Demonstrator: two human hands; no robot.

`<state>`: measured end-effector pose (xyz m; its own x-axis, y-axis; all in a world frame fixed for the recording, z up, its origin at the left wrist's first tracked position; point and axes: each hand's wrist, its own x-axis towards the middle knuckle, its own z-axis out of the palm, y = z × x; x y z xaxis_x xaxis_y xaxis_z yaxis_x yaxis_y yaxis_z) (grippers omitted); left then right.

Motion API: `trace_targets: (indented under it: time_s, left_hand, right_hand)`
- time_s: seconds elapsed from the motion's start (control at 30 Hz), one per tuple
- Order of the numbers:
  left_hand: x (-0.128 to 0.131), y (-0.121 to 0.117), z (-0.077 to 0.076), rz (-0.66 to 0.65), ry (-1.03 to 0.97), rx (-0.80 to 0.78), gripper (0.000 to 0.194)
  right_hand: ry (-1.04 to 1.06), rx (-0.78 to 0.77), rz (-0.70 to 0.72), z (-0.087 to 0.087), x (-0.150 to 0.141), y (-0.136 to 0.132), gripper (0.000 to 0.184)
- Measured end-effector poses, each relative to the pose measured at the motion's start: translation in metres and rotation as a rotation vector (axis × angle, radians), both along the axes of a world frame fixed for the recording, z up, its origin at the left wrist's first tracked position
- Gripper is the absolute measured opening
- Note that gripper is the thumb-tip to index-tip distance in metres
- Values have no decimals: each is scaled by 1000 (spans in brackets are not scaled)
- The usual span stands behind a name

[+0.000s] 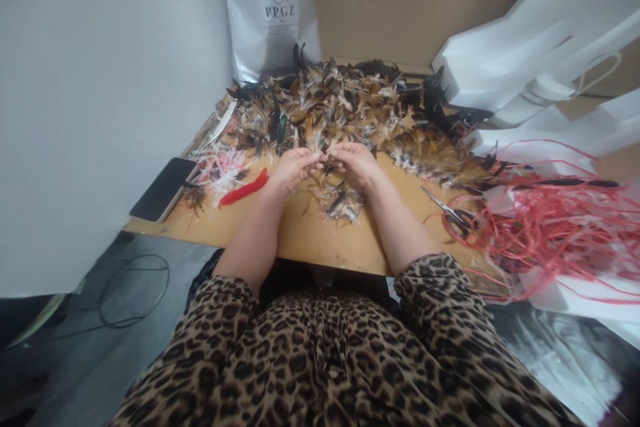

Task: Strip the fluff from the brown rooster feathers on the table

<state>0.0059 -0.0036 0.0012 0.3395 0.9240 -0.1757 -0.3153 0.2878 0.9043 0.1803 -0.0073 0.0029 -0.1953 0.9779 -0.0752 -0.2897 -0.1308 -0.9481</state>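
At the frame's centre, the left hand (300,168) pinched a feather tuft (315,136); the right hand's (353,161) fingers bunched alongside, their hold unclear. Feathers (340,95) heaped the bench (325,244) above.

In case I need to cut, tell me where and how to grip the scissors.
Probably by the black handles, coming from the near side: the scissors lie with blades pointing far left, away from that approach, and red strands crowd the handles' right.
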Motion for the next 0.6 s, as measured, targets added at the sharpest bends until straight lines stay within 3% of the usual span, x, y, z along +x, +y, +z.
trace_targets:
  time_s: [0.3, 0.6]
  left_hand:
    - [2, -2, -1, -61, -39, -51, 5]
    - [1, -4, 8, -105, -98, -198, 18]
  right_hand:
    - [-81, 167, -4, -5, -4, 0, 25]
    - [-171, 294, -37, -9, -4, 2, 25]
